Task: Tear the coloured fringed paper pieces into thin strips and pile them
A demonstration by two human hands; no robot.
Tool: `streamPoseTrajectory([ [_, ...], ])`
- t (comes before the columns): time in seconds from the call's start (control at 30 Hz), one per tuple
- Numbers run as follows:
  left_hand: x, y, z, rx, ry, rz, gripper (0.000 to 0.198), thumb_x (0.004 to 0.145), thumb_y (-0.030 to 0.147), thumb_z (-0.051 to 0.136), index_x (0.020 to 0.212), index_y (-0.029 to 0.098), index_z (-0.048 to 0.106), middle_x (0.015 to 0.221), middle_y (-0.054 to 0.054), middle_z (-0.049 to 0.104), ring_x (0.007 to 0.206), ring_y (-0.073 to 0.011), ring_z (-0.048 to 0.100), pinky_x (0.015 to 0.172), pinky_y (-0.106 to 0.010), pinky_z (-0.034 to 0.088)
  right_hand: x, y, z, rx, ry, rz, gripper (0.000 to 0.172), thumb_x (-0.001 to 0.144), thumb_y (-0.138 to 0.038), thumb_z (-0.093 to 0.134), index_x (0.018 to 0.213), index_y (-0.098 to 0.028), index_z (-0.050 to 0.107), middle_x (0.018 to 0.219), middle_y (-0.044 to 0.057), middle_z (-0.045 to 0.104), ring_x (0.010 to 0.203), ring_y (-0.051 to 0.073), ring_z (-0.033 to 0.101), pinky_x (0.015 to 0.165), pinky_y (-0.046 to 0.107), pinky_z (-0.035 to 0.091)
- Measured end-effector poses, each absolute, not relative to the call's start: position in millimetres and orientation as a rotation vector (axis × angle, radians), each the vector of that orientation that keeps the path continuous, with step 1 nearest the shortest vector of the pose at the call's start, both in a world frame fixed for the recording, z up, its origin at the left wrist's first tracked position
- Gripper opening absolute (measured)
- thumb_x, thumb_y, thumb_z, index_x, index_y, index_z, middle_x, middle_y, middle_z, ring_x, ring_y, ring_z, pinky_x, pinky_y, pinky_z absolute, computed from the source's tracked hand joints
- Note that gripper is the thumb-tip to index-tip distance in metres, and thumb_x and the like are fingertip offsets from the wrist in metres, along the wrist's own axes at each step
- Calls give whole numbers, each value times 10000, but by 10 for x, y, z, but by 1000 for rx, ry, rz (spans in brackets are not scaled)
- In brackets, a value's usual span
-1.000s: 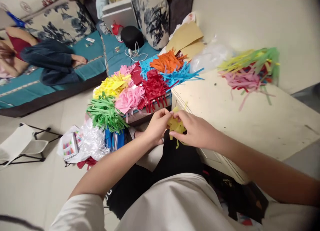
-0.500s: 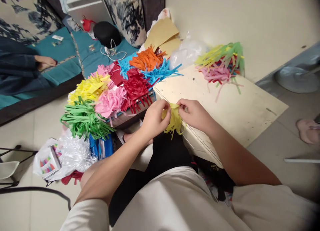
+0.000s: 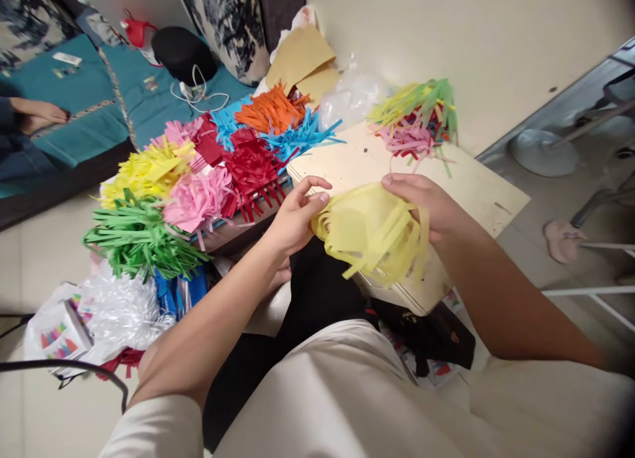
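A pale cream tiled floor (image 3: pixel 59 246) runs under a low cream wooden desk (image 3: pixel 476 186) set against a plain off-white wall (image 3: pixel 446 28). At upper left lies a teal floor mattress (image 3: pixel 84 114), with a large blue-and-white patterned cushion (image 3: pixel 223 21) behind it.

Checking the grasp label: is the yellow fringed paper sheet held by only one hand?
No, both the left hand and the right hand grip the yellow fringed paper sheet, spread between them.

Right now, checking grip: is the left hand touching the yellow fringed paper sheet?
Touching: the head view shows left hand fingertips pinching the yellow fringed paper sheet edge.
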State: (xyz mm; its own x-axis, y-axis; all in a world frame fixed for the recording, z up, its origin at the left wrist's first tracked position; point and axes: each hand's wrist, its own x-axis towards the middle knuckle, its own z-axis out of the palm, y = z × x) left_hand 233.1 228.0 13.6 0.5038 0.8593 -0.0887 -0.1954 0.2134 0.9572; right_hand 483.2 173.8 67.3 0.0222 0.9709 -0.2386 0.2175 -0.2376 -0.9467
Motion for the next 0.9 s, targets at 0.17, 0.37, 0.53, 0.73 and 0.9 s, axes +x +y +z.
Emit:
streamPoseTrajectory([
  [0.17, 2357, 2449, -34, 1901, 1060, 952, 133, 990, 281, 712, 1096, 265, 634, 923, -37, 641, 885, -247, 691, 834, -395, 572, 5081, 1762, 376, -1852, -1340, 1070, 446, 915, -671, 787, 905, -279, 575, 580, -26, 550, 484, 174, 492, 554, 343, 414],
  [0.37, 2591, 2120, 23, 2824, 692, 592, 235, 1052, 131, 547, 1161, 212, 739, 1257, -153, 759, 1194, -315, 725, 1090, -474, 570, 5443, 1841, 165, -2139, -1624, 783, 264, 983, -499, 690, 1006, -241, 638, 646, 12, 623, 595, 225, 594, 661, 362, 452],
  [0.53, 2757, 1902, 1, 2898, 659, 300, 250, 1092, 178, 565, 1201, 187, 790, 1404, -189, 764, 1331, -341, 732, 1292, -574, 504, 5674, 1746, 305, -2196, -1863, 44, 257, 998, -326, 628, 1157, -164, 748, 1250, 223, 760, 1190, 379, 665, 1034, 516, 476],
  [0.73, 2610, 1955, -97, 2863, 643, 278, 358, 1122, 339, 637, 1418, 171, 746, 1665, -235, 640, 1621, -412, 571, 1401, -716, 349, 5405, 1426, 336, -1634, -2360, 669, 308, 1074, -401, 517, 1001, -237, 768, 1055, 96, 822, 1025, 297, 705, 1107, 510, 427],
  [0.9, 2496, 2007, -187, 2866, 647, 304, 303, 1100, 314, 642, 1361, 209, 754, 1650, -212, 650, 1634, -424, 551, 1409, -769, 277, 5975, 1388, 327, -2429, -2140, 224, 388, 1109, -397, 497, 787, -203, 594, 761, 113, 682, 821, 252, 610, 1096, 598, 325],
])
